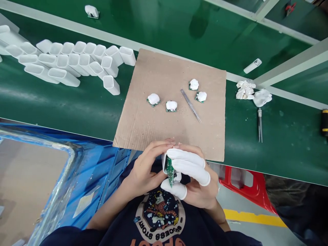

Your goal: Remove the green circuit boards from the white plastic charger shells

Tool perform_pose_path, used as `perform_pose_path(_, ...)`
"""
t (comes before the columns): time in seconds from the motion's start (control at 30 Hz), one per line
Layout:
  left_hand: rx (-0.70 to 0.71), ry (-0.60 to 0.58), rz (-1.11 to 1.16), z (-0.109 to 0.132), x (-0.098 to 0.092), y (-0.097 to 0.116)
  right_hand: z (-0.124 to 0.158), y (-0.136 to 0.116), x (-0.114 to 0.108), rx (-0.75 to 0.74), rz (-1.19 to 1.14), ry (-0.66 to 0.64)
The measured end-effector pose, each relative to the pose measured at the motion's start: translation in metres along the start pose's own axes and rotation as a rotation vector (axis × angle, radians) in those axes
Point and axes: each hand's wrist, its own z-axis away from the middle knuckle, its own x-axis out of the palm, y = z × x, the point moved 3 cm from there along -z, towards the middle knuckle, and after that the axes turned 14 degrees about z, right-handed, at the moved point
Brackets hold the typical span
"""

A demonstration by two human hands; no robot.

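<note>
My left hand (146, 171) is wrapped round a white plastic housing (164, 163), mostly hidden by the fingers. In my right hand (198, 174), white finger cots cover the thumb and two fingers, which pinch a green circuit board (169, 171). The board stands on edge at the housing's mouth; how far it goes in, I cannot tell. On the cardboard sheet (143, 126) beyond my hands lie small circuit boards topped with white lumps, among them one board (171, 106) near the middle and another (153, 99) to its left. Metal tweezers (191, 106) lie slantwise beside them.
Several white housings (64, 77) stand in rows on the green bench (51, 106) at left. Crumpled white cots (245, 90) and a second pair of tweezers (260, 125) lie right. A blue crate (84, 177) stands lower left, a red stool (249, 186) lower right.
</note>
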Motion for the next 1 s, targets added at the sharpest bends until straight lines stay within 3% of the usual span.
perform_pose_path(1.0,-0.076,0.038,0.005,-0.0037,-0.0030,-0.0020,-0.0053,0.0054,0.0083,0.056,0.064,0.027)
